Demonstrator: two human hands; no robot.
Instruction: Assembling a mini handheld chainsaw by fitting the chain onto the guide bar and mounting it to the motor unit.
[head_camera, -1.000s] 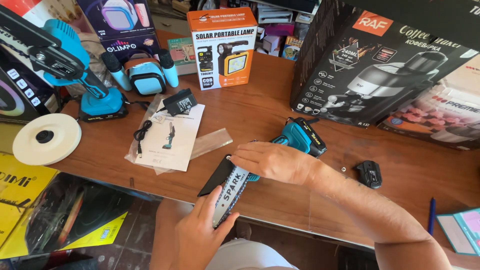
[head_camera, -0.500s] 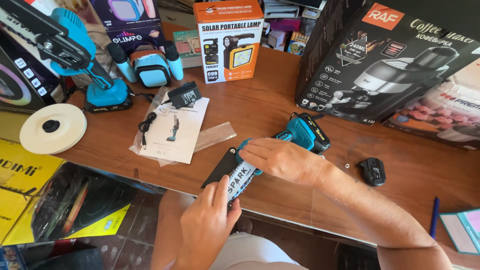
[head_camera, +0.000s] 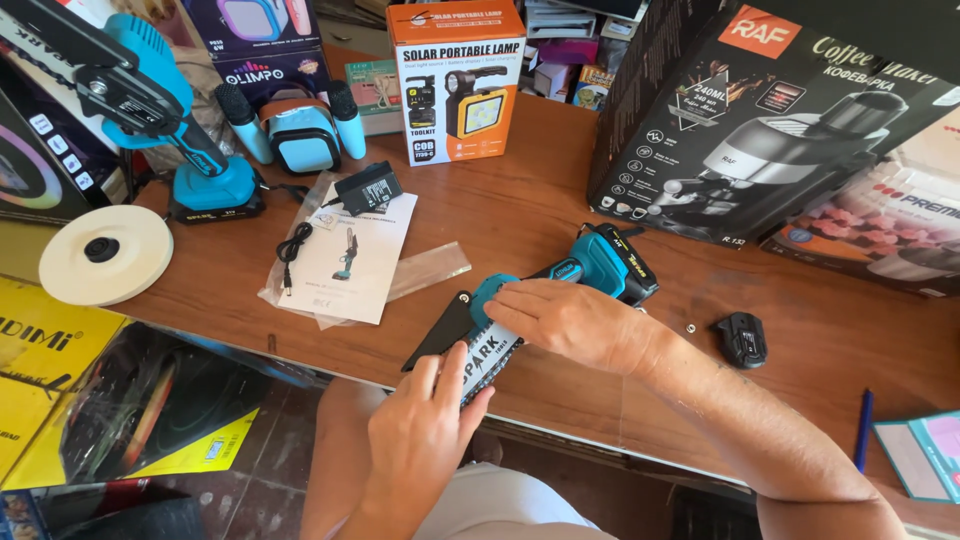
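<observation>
Chainsaw at bench front edge; left hand pinching guide bar, right hand pressed flat, fingers together.

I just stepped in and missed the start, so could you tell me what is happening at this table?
A person is handling a teal cordless mini chainsaw lying on the wooden table. The right hand presses on its body, while the left hand grips the guide bar at the table's edge. A small black part and an instruction sheet lie nearby.
</observation>
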